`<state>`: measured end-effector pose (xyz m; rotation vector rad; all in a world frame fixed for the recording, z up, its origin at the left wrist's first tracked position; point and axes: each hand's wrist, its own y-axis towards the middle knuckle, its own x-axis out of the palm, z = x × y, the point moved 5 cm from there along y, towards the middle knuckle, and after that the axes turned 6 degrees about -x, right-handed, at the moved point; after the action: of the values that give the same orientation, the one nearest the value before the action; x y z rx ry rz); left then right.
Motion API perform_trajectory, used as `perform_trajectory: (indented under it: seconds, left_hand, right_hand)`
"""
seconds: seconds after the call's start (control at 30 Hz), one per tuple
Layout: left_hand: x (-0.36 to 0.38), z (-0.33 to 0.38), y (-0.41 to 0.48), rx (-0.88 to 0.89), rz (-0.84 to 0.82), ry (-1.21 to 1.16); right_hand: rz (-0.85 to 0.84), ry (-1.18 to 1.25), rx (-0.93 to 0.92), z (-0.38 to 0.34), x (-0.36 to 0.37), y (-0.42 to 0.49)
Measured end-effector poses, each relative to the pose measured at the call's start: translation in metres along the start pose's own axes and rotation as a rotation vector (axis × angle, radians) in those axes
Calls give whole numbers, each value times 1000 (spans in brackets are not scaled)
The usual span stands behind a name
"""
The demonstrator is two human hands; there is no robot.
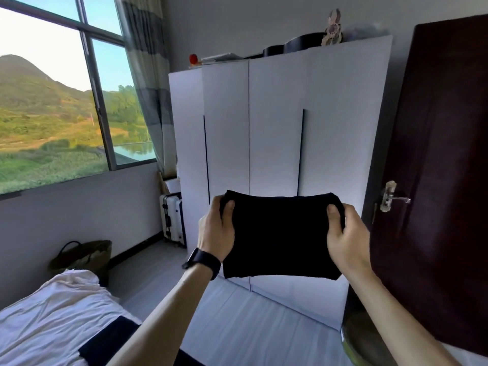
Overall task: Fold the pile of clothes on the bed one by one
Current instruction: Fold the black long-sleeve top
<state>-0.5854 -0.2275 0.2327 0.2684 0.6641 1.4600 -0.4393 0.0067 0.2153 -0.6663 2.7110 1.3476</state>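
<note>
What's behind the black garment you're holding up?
The white wardrobe stands behind the black garment, gripped by the left hand and right hand. The cloth hides part of its lower doors.

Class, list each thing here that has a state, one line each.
black garment, folded, held in the air
left hand, grips its left edge
right hand, grips its right edge
wardrobe, doors shut
suitcase, upright, closed
curtain, drawn aside
</note>
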Motion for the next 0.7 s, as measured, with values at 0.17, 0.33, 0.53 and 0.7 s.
perform_trajectory:
  seconds: [0.17, 0.33, 0.53, 0.7]
  left_hand:
    - [70, -58, 51, -148, -87, -40]
    - [140, -118, 79, -282, -166, -41]
    - [218, -210, 81, -455, -189, 26]
    - [276, -293, 64, -636, -160, 105]
  right_hand:
    - [-58, 9, 82, 67, 48, 32]
    - [-141, -8, 215, 141, 92, 54]
    - [-285, -16, 340, 256, 153, 50]
    - [-471, 33, 426, 353, 212, 35]
